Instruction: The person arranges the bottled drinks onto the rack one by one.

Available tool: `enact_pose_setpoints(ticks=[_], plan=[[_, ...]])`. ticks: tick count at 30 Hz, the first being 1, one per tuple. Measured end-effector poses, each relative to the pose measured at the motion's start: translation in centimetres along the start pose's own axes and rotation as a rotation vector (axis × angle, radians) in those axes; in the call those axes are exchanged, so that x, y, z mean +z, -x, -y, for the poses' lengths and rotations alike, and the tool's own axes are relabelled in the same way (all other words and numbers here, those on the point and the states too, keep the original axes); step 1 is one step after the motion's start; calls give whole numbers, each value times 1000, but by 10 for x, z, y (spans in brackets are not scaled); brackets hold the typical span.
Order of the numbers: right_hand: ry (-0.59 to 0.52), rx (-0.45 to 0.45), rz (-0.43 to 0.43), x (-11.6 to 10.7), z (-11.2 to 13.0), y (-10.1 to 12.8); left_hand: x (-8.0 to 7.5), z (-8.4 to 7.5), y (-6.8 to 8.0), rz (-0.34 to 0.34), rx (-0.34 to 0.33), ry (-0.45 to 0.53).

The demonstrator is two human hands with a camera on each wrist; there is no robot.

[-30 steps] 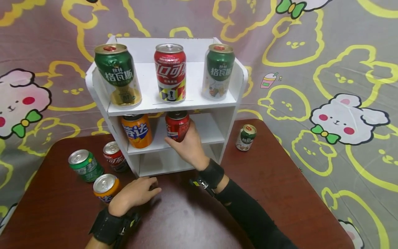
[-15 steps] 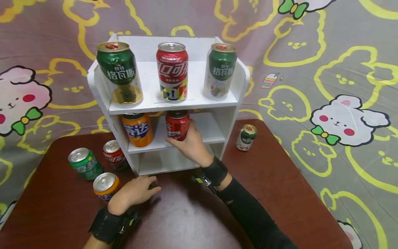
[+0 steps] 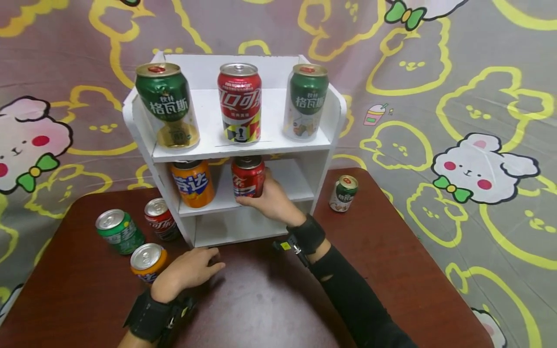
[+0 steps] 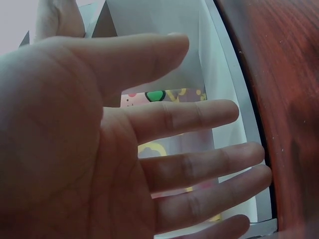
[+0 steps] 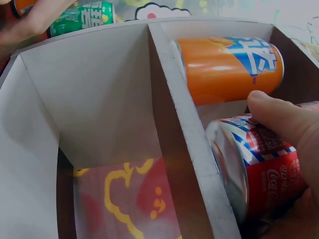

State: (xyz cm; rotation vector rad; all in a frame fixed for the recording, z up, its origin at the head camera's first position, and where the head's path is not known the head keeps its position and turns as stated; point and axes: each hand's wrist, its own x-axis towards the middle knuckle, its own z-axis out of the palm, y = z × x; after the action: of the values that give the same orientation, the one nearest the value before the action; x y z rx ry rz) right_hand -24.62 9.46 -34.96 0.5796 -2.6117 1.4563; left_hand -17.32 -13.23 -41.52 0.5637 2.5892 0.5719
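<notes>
the right hand (image 3: 271, 200) is wrapped around a red cola can (image 3: 248, 176), with the thumb in front and the fingers curled round the side. the can stands up on the middle shelf of a small white shelf rack (image 3: 335, 116). in the right wrist view the thumb (image 5: 281, 117) presses on the red cola can (image 5: 259, 169), and the can's bottom sits at the shelf edge. just beside it on the same shelf stands an orange fanta can (image 3: 192, 182), close but not touching.

the left hand (image 3: 187, 270) lies flat on the dark brown table (image 3: 391, 270), in front of the rack's bottom shelf. its fingers are loose and nearly straight, and it holds nothing. in the left wrist view the fingers (image 4: 199, 154) are spread out.

on the top shelf stand three cans: a green can (image 3: 167, 104), a red cola can with a checked bottom (image 3: 240, 102) and another green can (image 3: 307, 101).

on the table to the left are a green sprite can (image 3: 118, 231), a small red cola can (image 3: 160, 218) and an orange can (image 3: 148, 261). the orange can is just beside the left hand. a small green can (image 3: 344, 192) stands on the right of the rack.
</notes>
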Motion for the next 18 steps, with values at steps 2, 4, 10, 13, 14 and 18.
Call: enact_pose_setpoints(ticks=[2, 4, 10, 13, 14, 18], plan=[[-11, 1, 14, 0, 0, 0, 1, 0, 0, 3, -2, 2], [-13, 4, 6, 0, 0, 1, 1, 1, 1, 2, -8, 2], [-6, -41, -155, 11, 8, 8, 1, 0, 0, 0, -4, -9], [15, -94, -278, 21, 10, 11, 0, -1, 0, 0, 2, -5], [40, -98, -314, 24, 10, 11, 0, -1, 0, 0, 8, -2], [105, -97, -377, 30, 10, 10, 1, 0, -1, -4, 26, 6]])
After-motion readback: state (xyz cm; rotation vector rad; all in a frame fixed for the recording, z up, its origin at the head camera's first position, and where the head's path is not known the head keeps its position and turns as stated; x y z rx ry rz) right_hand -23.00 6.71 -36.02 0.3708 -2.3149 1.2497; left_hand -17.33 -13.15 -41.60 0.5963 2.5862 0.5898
